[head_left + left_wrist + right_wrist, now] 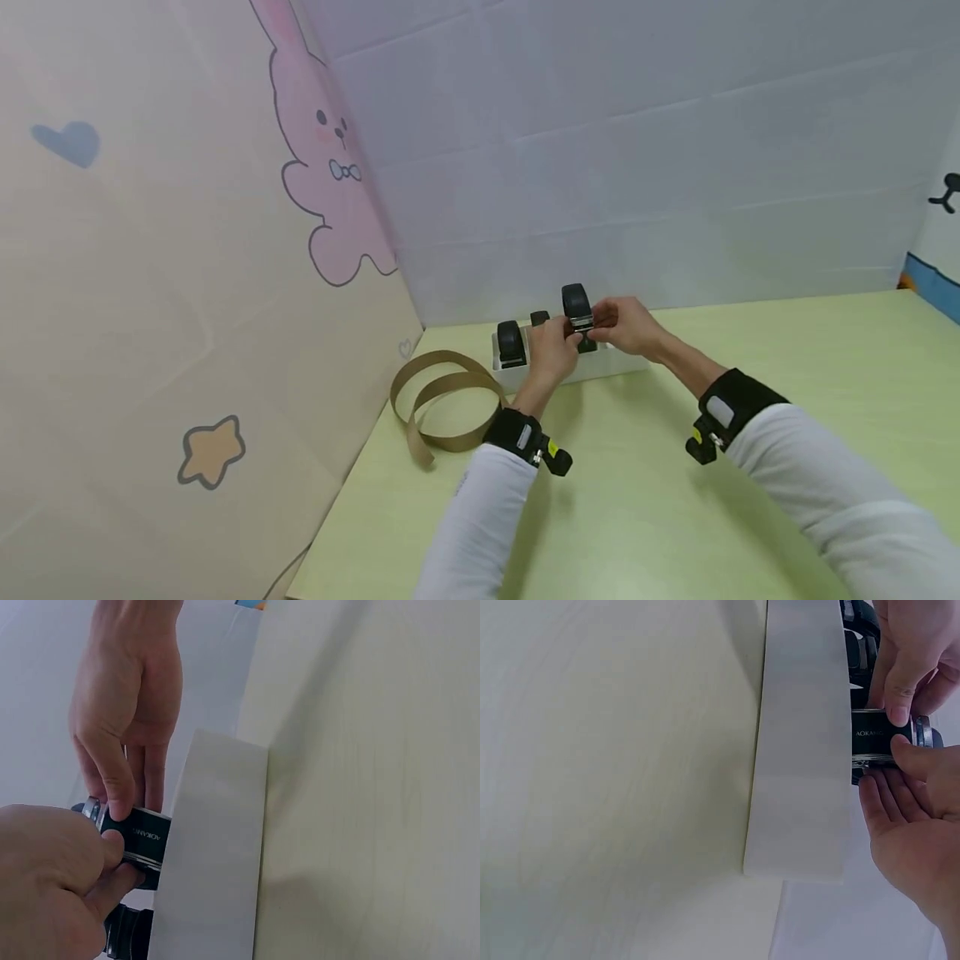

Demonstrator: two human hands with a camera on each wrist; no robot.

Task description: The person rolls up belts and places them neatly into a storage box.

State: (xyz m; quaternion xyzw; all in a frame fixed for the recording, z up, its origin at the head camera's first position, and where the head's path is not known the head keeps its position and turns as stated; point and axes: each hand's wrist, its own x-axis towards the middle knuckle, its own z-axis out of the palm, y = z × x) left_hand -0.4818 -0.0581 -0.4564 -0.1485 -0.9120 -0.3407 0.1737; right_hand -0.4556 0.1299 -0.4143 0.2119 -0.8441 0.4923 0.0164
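Observation:
In the head view my left hand point(552, 350) and right hand point(628, 327) meet at a rolled black belt point(575, 300) with a metal buckle. The roll stands upright at a white box point(615, 363), its top above the rim. Both hands pinch it near the buckle; lettering shows on the black buckle plate point(871, 733) in the right wrist view. Another rolled black belt point(510, 342) sits in the box's left end, and part of a further black roll point(540, 317) shows behind my left hand. Fingers partly hide the held belt's lower part.
A tan strap point(417, 443) lies loosely coiled on the pale yellow table point(630, 500), left of the box. Behind the box rises a pale wall covering point(637, 183). A printed side wall point(225, 333) borders the table's left edge.

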